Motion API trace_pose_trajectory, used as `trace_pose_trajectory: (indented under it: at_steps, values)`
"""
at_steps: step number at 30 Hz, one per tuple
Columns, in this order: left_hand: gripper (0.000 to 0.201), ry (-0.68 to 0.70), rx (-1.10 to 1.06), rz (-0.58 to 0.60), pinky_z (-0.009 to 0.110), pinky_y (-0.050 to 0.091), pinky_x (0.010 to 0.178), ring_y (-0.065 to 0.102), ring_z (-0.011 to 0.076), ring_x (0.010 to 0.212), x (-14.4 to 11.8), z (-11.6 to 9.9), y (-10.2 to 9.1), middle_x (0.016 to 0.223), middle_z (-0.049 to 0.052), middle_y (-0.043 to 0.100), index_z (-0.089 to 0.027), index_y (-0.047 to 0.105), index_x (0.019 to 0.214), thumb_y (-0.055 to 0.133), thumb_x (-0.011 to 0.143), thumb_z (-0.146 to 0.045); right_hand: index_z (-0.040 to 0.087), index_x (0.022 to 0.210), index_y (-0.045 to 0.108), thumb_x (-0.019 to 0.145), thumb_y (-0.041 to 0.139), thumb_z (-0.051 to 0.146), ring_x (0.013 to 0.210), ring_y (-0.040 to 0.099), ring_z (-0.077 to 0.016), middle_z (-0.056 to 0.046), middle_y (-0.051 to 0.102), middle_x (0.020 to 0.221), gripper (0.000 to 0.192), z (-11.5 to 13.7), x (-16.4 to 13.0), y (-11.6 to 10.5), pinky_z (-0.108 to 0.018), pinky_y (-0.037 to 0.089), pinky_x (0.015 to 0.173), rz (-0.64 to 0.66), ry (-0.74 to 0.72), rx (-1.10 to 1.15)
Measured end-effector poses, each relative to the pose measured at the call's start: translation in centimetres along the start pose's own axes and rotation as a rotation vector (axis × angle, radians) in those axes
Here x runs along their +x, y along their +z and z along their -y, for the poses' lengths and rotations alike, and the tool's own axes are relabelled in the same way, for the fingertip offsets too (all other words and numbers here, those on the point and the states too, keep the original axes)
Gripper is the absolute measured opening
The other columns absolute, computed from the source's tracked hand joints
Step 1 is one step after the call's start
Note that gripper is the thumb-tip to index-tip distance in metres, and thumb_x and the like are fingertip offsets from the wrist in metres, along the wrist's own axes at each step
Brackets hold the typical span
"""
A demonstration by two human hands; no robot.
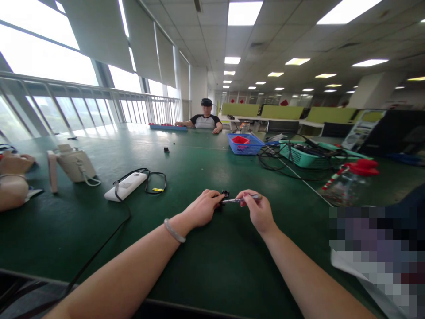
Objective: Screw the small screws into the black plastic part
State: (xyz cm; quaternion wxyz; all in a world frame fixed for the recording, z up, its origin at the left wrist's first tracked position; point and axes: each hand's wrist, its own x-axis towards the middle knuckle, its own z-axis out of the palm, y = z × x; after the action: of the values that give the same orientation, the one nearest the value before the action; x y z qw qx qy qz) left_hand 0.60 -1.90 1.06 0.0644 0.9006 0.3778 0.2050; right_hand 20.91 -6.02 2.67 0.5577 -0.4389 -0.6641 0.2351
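Note:
On the green table [212,261], my left hand [203,208] has its fingers closed on a small black part [226,193], which is mostly hidden under them. My right hand [257,210] grips a screwdriver [234,200] by its handle, the thumb and fingers pinched round it. The metal shaft lies almost level and points left, its tip at the black part by my left fingertips. Exactly where the tip touches, I cannot make out. A pale bangle circles my left wrist.
Left of my hands lies a white power bank [126,186] with a black cable. A beige bag [75,164] stands beyond it, near another person's hand [15,164]. Blue basket [245,147], green basket [299,158] and red-lidded jar [352,184] stand right. A person [206,119] sits opposite.

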Motion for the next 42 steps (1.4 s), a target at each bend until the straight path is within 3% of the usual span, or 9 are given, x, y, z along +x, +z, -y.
trace_pose_trajectory:
  at_steps: [5,12,18,23,28,32,35,38,42]
  values:
    - [0.045,-0.067,-0.023,-0.049,0.037,0.042,0.104,0.053,0.0233,0.113,-0.1,0.8,-0.9,0.127,0.009,0.062,-0.019,0.053,0.135,0.038,0.093,-0.019,0.019,0.082,0.068,0.088,0.048,0.035,0.068,0.058,-0.0174,-0.003,0.062,0.073,0.027,-1.4,0.8,-1.4,-0.031,0.049,0.067,-0.164,0.058,0.09]
    - [0.045,-0.224,0.096,-0.046,0.039,0.043,0.099,0.056,0.026,0.108,-0.4,1.9,-1.1,0.123,0.011,0.064,-0.019,0.059,0.13,0.038,0.09,-0.014,0.021,0.103,0.072,0.085,0.055,0.037,0.082,0.064,-0.0205,-0.005,0.071,0.095,0.03,-4.0,1.2,-1.0,-0.035,0.05,0.076,0.027,0.212,-0.143]
    - [0.045,-0.232,0.148,0.068,0.041,0.043,0.098,0.058,0.0288,0.108,-0.9,2.2,-0.7,0.123,0.016,0.064,-0.014,0.063,0.125,0.042,0.085,-0.014,0.022,0.103,0.071,0.085,0.055,0.037,0.087,0.066,-0.021,-0.005,0.072,0.097,0.029,-4.7,1.2,-0.4,-0.034,0.049,0.079,0.09,0.227,-0.178]
    - [0.039,-0.273,0.1,0.058,0.041,0.04,0.103,0.057,0.028,0.112,-0.8,2.1,-0.6,0.123,0.013,0.065,-0.018,0.069,0.115,0.044,0.086,-0.019,0.02,0.101,0.072,0.084,0.054,0.035,0.086,0.066,-0.0212,-0.005,0.073,0.095,0.029,-4.4,1.0,-0.2,-0.034,0.05,0.079,0.099,0.23,-0.175]
    - [0.048,-0.321,0.036,0.019,0.042,0.037,0.107,0.051,0.0279,0.124,-0.1,0.8,-0.1,0.134,0.011,0.059,-0.02,0.054,0.132,0.031,0.096,-0.042,0.02,0.097,0.073,0.082,0.055,0.033,0.084,0.067,-0.0212,-0.006,0.074,0.091,0.027,-4.5,1.0,-0.1,-0.034,0.051,0.079,0.091,0.212,-0.135]
    - [0.069,-0.302,-0.032,0.048,0.053,0.031,0.109,0.04,0.0339,0.134,0.4,-0.3,0.6,0.145,0.012,0.048,-0.024,0.037,0.144,0.037,0.089,-0.066,0.017,0.092,0.074,0.082,0.055,0.034,0.08,0.066,-0.0208,-0.006,0.073,0.083,0.027,-4.4,1.1,-0.2,-0.034,0.051,0.077,0.088,0.182,-0.074]
    - [0.076,-0.272,-0.025,0.065,0.063,0.026,0.108,0.038,0.0373,0.134,0.4,-0.8,1.0,0.145,0.013,0.048,-0.026,0.036,0.144,0.044,0.083,-0.07,0.016,0.084,0.073,0.084,0.053,0.036,0.072,0.064,-0.0196,-0.005,0.069,0.073,0.028,-4.1,1.1,-0.3,-0.033,0.05,0.073,0.033,0.142,-0.031]
    - [0.065,-0.236,-0.015,0.06,0.064,0.027,0.106,0.042,0.0367,0.129,0.3,-1.1,1.2,0.14,0.01,0.054,-0.028,0.044,0.138,0.051,0.083,-0.062,0.016,0.076,0.072,0.085,0.052,0.036,0.065,0.06,-0.018,-0.004,0.064,0.065,0.029,-3.7,1.0,-0.7,-0.031,0.049,0.066,-0.076,0.133,0.018]
    - [0.042,-0.205,-0.022,0.047,0.056,0.033,0.107,0.047,0.0314,0.124,0.1,-1.4,1.0,0.135,0.003,0.057,-0.03,0.055,0.125,0.053,0.083,-0.03,0.017,0.071,0.071,0.085,0.052,0.034,0.06,0.056,-0.0166,-0.003,0.061,0.061,0.028,-3.8,1.0,-1.6,-0.03,0.046,0.061,-0.212,0.139,0.004]
